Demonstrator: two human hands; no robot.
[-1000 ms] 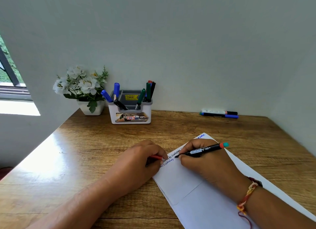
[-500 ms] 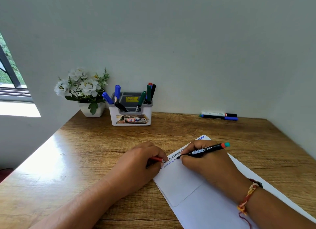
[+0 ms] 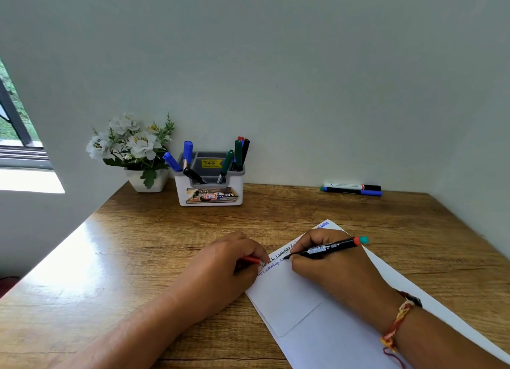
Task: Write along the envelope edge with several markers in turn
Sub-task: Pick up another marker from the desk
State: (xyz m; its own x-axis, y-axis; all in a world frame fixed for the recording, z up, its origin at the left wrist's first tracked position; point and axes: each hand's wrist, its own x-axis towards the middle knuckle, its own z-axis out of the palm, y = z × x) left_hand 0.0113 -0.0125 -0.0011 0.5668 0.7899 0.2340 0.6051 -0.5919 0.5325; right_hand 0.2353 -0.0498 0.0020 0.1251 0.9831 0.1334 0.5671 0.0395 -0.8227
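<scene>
A white envelope [image 3: 309, 308] lies slanted on the wooden desk, with lines of black and blue handwriting along its upper left edge. My right hand [image 3: 334, 266] grips a black marker [image 3: 328, 248] with a red and teal end, its tip touching the envelope below the written lines. My left hand [image 3: 229, 264] rests on the envelope's left corner with its fingers curled round a red marker cap [image 3: 249, 259].
A white pen holder [image 3: 211, 196] with several blue, green, black and red markers stands at the back. A pot of white flowers [image 3: 132, 150] sits to its left. Two markers [image 3: 352, 189] lie by the back wall at right.
My right hand and the marker tip have shifted slightly along the envelope edge while writing. The left hand stays in place.
</scene>
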